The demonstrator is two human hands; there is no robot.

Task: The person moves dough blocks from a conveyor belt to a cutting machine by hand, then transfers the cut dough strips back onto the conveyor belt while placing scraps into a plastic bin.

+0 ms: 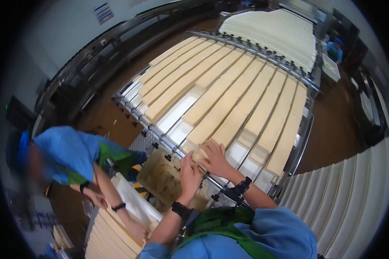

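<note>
Long cream-coloured slabs [229, 99], soft-looking and of a kind I cannot make out, lie in rows between thin metal rods on a white conveyor bed [177, 114]. My right hand [216, 159] lies over the near end of one slab, its fingers bent around the slab's side and top. Close beside it, my left hand [189, 176] holds the same near end [198, 154] from the left, fingertips against it. Both hands are just above the metal bar at the bed's near edge. The fingers partly hide the slab's end.
A bin with yellowish scraps [164, 172] stands below the near edge. On the left, a co-worker in blue [69, 151] reaches over more cream slabs [112, 235]. A ridged white surface [333, 198] is at right. Another person [334, 49] stands far right.
</note>
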